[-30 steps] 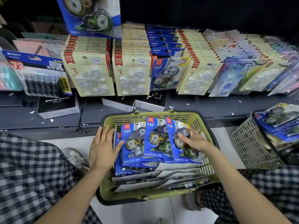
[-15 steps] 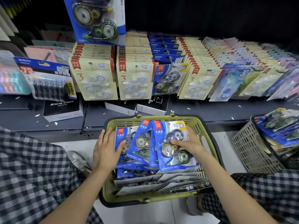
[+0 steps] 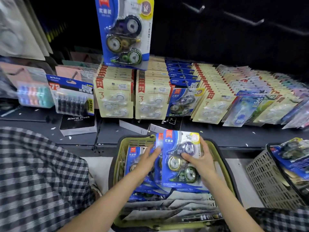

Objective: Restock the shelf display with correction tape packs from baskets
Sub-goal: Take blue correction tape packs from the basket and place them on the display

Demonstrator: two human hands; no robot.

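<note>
In the olive-green plastic shopping basket (image 3: 222, 166) my right hand (image 3: 201, 162) has its grip closed on a blue carded correction tape pack (image 3: 179, 148) — thumb across the front, fingers behind the right edge, pack lifted above the basket's far rim. My left hand (image 3: 148, 162), fingers straight, rests on the blue packs (image 3: 133, 154) lying in the basket. Beyond the basket, the dark shelf (image 3: 217, 134) carries rows of cream carded packs (image 3: 115, 99).

Two baskets: a green basket (image 3: 222, 166) at lower centre, a grey basket (image 3: 267, 181) lower right. Two hands. One hanging blue correction tape pack (image 3: 124, 30) at upper centre.
</note>
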